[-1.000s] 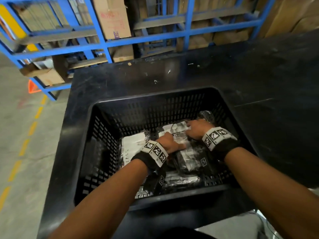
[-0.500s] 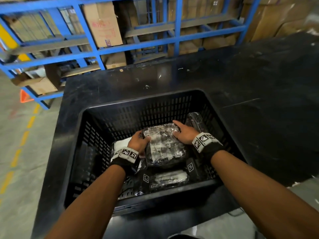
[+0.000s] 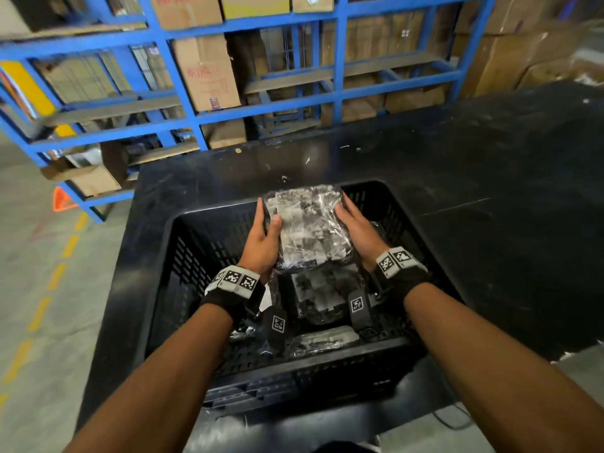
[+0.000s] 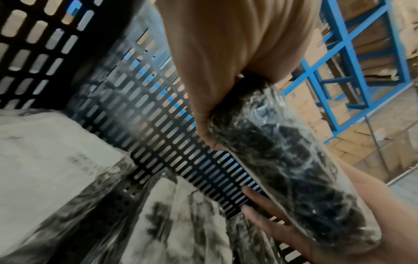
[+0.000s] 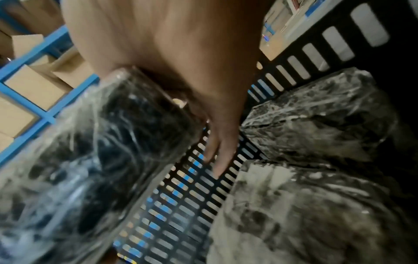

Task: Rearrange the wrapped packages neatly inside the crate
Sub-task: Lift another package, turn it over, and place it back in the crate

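While the left hand (image 3: 261, 243) and right hand (image 3: 358, 235) clasp one clear-wrapped grey-patterned package (image 3: 310, 230) by its sides, now lifted above the black slotted plastic crate (image 3: 170, 276) toward its far edge, at least four wrapped packages (image 3: 318, 295) lying inside.

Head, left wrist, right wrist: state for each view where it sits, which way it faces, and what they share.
Head: worn on the head, facing forward and down at the black slotted plastic crate; both forearms, left hand and right hand show.
Left wrist: along the left hand, toward the crate's slotted wall; right-hand fingers show too.
Right wrist: along the right hand, toward the same wall.
Shared: the clear-wrapped black-and-white package held between both hands, seen edge-on from each wrist.
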